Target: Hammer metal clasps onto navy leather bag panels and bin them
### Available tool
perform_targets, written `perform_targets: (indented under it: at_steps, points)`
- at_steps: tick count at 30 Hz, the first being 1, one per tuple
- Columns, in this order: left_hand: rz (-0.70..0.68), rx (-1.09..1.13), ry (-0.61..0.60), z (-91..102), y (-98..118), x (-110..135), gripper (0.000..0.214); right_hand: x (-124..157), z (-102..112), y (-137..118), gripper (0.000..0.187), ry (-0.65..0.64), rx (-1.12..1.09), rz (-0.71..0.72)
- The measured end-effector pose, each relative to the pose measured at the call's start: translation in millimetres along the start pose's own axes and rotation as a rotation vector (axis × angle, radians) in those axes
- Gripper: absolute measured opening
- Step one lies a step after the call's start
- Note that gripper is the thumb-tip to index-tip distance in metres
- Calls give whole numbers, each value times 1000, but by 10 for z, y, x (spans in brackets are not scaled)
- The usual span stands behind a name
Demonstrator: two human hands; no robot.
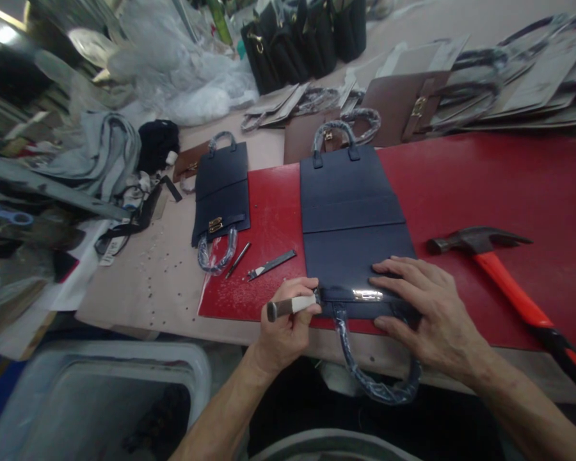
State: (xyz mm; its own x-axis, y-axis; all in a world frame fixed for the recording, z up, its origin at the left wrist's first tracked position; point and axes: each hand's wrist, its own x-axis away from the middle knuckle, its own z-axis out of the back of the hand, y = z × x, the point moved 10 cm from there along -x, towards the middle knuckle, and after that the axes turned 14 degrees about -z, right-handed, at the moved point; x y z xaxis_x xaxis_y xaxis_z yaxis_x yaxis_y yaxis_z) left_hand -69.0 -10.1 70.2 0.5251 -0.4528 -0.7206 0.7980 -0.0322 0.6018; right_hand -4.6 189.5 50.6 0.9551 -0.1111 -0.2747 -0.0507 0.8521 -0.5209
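Note:
A navy bag panel [352, 198] lies flat on a red mat, with plastic-wrapped handles at its far and near ends. Across its near part runs a strap with a shiny metal clasp [367, 294]. In my left hand [285, 330] is a short punch [292, 306], its shaft partly white; its working end meets the strap's left end, though the exact contact is hidden by my fingers. My right hand [429, 314] rests with spread fingers on the panel, right of the clasp. The near handle [365, 378] hangs over the table edge.
A claw hammer [499, 275] with a red handle lies on the mat [484, 186] at right. A slim metal tool [238, 260], a blade-like strip [271, 265] and another navy panel [222, 186] lie left. Brown panels [396, 105] and black bags [307, 45] stand behind. A white bin [199, 378] sits below.

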Motion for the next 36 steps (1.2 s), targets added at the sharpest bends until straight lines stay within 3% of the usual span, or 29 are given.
perform_targets:
  at_steps: [17,36]
  points:
    - [-34,-75,-85,-172,59,-171,14,1,-2,-5,40,3,1,2]
    - [-20,0,-84,-202,-41,-110,10,-12,28,8,39,8,-55,-33]
